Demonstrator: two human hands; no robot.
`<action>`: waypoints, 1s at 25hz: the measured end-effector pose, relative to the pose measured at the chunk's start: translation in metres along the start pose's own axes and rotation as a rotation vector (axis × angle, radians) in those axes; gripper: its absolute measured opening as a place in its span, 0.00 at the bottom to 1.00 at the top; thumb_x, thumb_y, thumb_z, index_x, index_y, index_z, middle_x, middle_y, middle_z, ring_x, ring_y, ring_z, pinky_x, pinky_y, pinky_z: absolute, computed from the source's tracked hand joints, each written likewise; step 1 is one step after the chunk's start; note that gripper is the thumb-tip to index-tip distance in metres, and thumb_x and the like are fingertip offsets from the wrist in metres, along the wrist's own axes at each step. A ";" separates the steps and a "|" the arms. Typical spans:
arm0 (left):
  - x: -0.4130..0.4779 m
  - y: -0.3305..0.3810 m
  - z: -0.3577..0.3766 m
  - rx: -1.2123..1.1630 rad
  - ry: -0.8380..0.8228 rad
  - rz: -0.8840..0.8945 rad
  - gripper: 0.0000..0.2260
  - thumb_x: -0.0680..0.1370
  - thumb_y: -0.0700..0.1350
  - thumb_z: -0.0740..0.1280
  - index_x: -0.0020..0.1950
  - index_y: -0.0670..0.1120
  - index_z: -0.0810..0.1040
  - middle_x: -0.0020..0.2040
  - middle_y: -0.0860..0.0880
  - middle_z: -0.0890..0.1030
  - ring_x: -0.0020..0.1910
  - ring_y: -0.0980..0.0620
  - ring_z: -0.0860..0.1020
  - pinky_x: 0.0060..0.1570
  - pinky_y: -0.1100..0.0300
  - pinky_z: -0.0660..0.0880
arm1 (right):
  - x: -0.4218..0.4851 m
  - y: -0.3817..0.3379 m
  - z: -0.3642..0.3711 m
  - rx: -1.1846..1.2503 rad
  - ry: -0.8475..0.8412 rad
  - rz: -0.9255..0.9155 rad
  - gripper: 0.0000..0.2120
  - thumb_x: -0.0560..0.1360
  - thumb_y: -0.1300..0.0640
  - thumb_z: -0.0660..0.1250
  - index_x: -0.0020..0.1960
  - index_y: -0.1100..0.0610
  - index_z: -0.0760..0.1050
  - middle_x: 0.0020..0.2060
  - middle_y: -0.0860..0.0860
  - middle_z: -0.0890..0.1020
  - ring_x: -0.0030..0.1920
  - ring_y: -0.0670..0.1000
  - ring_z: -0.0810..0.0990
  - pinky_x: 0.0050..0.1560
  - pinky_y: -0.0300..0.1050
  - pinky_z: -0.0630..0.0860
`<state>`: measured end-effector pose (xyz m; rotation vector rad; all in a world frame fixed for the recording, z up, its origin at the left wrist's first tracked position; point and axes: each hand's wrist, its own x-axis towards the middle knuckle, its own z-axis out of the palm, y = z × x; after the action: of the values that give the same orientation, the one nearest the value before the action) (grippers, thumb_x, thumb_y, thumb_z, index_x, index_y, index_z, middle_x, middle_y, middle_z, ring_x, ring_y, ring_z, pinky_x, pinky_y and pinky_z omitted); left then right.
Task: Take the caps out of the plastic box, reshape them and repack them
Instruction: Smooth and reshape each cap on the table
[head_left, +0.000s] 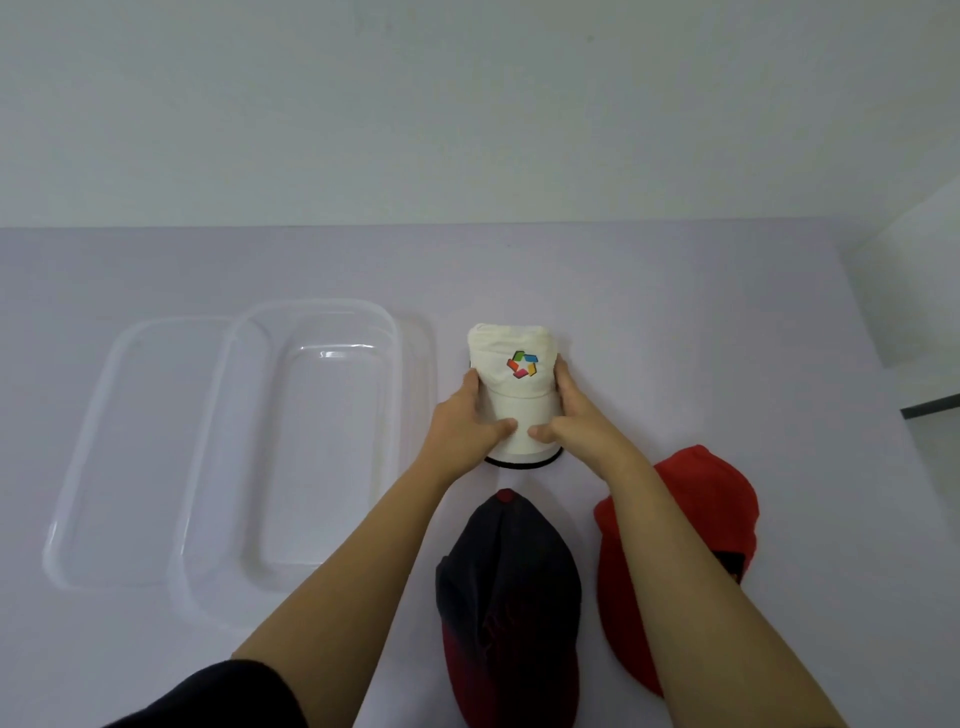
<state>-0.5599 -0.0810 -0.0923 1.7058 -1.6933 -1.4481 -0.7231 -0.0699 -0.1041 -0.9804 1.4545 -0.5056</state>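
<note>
**White cap in both hands, box off to the left**

Head view, the only one there is: the white cap (511, 387) sits on the table (675, 322) straight ahead, crown away from the person and the black-edged brim pointing back at them. So its long axis runs near-to-far. The left hand (462, 421) and right hand (571, 415) have it from either side, fingers wrapped round the flanks and both thumbs laid on top of the brim, almost meeting. It's a proper two-handed hold, and neither hand has anything else in it.

The bit that matters for the next move: the clear box (317, 304) is directly to the left of the cap, just beside it, with nothing in it. Its long axis also runs near-to-far, so cap and box are already lined up. I reckon it's a plain sideways carry with no turning needed, and the left hand is the one nearer the box.

The lid (83, 467) lies further left, partly tucked under the box edge. The dark cap (509, 597) and red cap (675, 561) wait close to the person, under and beside the forearms, both out of the box.
</note>
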 end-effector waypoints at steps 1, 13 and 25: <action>-0.001 0.002 -0.001 0.045 0.015 -0.007 0.27 0.73 0.44 0.69 0.70 0.47 0.63 0.60 0.47 0.76 0.56 0.48 0.75 0.50 0.59 0.70 | -0.001 -0.005 -0.003 -0.100 0.030 0.019 0.50 0.66 0.65 0.69 0.76 0.44 0.41 0.75 0.48 0.57 0.72 0.53 0.62 0.69 0.53 0.66; 0.042 0.025 -0.046 -0.033 0.029 0.116 0.12 0.75 0.43 0.70 0.58 0.46 0.76 0.57 0.47 0.79 0.32 0.58 0.80 0.35 0.71 0.74 | 0.013 -0.058 -0.038 -0.592 0.086 -0.349 0.27 0.72 0.55 0.70 0.69 0.50 0.67 0.63 0.48 0.76 0.48 0.42 0.76 0.54 0.40 0.70; 0.052 0.039 -0.051 0.155 -0.212 0.101 0.08 0.80 0.45 0.61 0.55 0.44 0.75 0.43 0.47 0.81 0.34 0.49 0.84 0.32 0.65 0.80 | 0.033 -0.060 -0.041 -0.684 0.061 -0.295 0.11 0.71 0.49 0.70 0.51 0.52 0.76 0.41 0.49 0.79 0.43 0.52 0.77 0.41 0.47 0.71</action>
<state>-0.5518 -0.1568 -0.0608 1.5609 -2.0203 -1.5325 -0.7423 -0.1390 -0.0689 -1.7501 1.5777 -0.2405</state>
